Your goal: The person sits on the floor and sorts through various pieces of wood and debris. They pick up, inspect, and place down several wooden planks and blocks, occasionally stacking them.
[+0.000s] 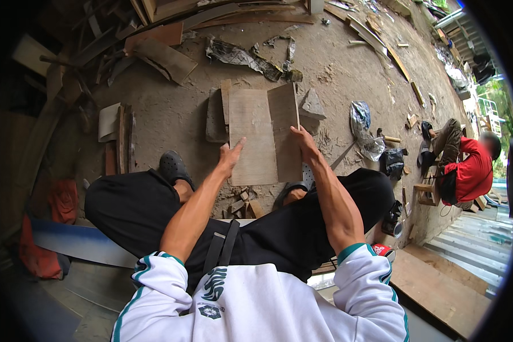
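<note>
Between my knees I hold two thin wooden boards (252, 137) that meet at an angle along one long edge. My left hand (231, 157) is closed on the left edge, with the thumb lying on the broad face. On the other side my right hand (305, 142) grips the outer edge of the narrower, raised board (285, 128). The fingers behind the wood are mostly hidden. Just past the boards, a grey block (216, 117) lies at the left and a pale, rough chunk (312, 105) at the right.
Small wood offcuts (246, 202) lie between my feet. Upright boards (119, 139) stand at the left, and scrap planks (162, 54) pile up beyond. Crumpled plastic (366, 128), a black bag (392, 162) and a tape roll (392, 227) lie at the right. A person in red (467, 171) sits farther right.
</note>
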`<action>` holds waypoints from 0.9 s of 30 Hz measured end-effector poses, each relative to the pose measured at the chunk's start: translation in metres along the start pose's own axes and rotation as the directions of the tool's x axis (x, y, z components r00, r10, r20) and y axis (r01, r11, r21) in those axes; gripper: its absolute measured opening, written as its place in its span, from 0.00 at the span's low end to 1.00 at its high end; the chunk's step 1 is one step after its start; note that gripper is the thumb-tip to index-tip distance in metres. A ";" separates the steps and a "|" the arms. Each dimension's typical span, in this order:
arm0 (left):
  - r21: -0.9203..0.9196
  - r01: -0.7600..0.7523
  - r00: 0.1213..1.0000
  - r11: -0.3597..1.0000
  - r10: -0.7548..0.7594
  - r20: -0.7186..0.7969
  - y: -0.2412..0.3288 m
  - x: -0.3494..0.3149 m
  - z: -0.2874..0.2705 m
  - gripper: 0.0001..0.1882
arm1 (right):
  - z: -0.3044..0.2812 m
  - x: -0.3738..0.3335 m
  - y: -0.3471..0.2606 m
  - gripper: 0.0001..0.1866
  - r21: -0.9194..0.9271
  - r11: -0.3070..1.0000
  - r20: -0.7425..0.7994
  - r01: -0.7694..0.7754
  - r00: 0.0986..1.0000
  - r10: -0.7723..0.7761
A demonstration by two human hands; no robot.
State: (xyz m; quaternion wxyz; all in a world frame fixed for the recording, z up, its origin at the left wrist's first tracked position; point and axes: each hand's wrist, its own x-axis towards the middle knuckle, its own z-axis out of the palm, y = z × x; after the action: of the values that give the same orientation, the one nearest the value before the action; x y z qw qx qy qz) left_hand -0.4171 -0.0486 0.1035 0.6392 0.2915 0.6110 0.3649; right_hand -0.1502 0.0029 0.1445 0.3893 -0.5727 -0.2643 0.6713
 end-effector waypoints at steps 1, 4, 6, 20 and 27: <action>0.010 -0.015 0.999 1.000 0.016 -0.028 -0.004 0.003 -0.001 0.46 | 0.005 -0.002 0.002 0.19 0.006 1.000 0.017 0.029 0.999 -0.029; 0.045 -0.046 0.998 0.998 0.047 -0.029 0.000 0.003 0.002 0.45 | -0.002 0.003 0.004 0.17 -0.049 0.996 0.074 0.081 0.994 -0.077; 0.054 -0.042 0.999 0.998 0.043 -0.017 0.009 -0.003 0.004 0.45 | -0.006 0.003 0.003 0.16 -0.055 0.993 0.068 0.107 0.992 -0.103; 0.109 -0.132 0.987 0.985 0.141 -0.078 0.008 0.003 0.007 0.38 | 0.000 -0.002 -0.006 0.17 -0.246 0.942 0.066 0.230 0.973 -0.221; 0.308 -0.223 0.955 0.925 0.271 -0.122 0.005 0.008 0.001 0.43 | 0.009 -0.008 -0.011 0.22 -0.278 0.930 0.071 0.242 0.970 -0.231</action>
State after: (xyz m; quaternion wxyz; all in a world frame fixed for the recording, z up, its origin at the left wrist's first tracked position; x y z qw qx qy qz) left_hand -0.4172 -0.0392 0.1031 0.4861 0.4265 0.6661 0.3716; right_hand -0.1560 0.0030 0.1601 0.3761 -0.5742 -0.4323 0.5848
